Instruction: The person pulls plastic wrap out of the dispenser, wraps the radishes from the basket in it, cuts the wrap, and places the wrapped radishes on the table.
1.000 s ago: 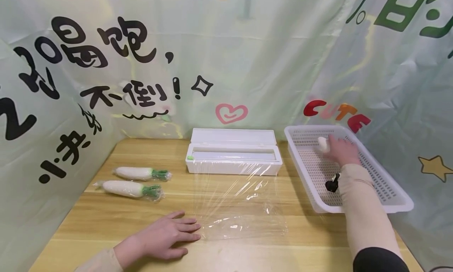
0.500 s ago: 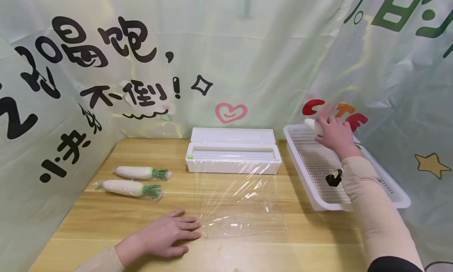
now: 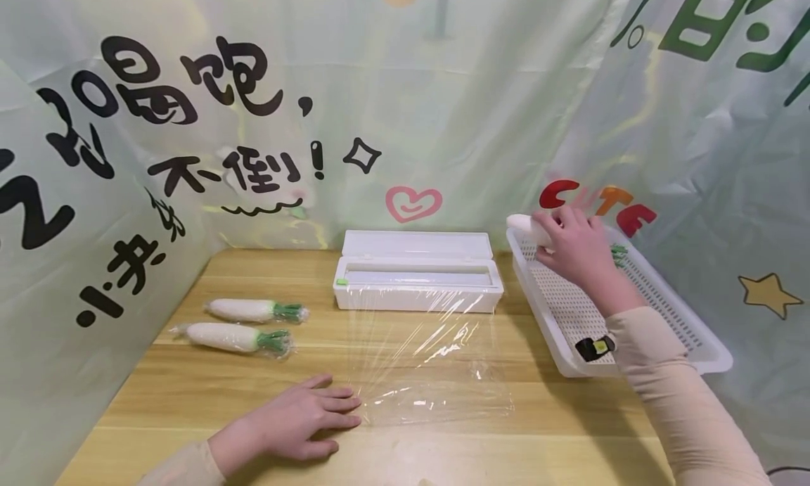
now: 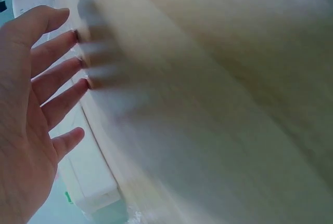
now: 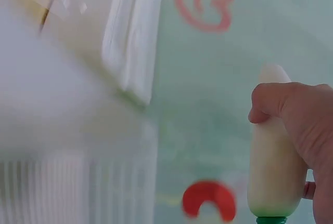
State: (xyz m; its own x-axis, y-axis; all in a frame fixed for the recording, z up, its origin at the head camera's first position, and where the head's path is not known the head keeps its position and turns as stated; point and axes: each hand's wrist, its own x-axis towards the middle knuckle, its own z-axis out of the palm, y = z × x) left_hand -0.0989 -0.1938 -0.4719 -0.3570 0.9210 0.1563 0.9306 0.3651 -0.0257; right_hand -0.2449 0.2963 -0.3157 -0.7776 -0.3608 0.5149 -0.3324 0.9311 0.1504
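In the head view, my right hand [image 3: 579,250] grips a white radish [image 3: 522,224] above the back of the white basket [image 3: 550,345]. The right wrist view shows the thumb and fingers round the pale body of the radish [image 5: 276,167], its green end pointing down. My left hand [image 3: 297,419] rests on the table with fingers spread, fingertips at the left edge of a sheet of cling film [image 3: 430,373]. That film runs forward over the table from a white cling film dispenser [image 3: 418,299], whose lid stands up.
Two radishes in clear wrap, one farther back [image 3: 240,309] and one nearer [image 3: 221,337], lie on the left of the wooden table [image 3: 190,401]. A printed cloth [image 3: 474,120] hangs behind and at both sides. The basket stands against the right side.
My right hand has lifted the radish from inside the basket and moved it left, towards the basket's back left corner. The left hand has stayed in place.
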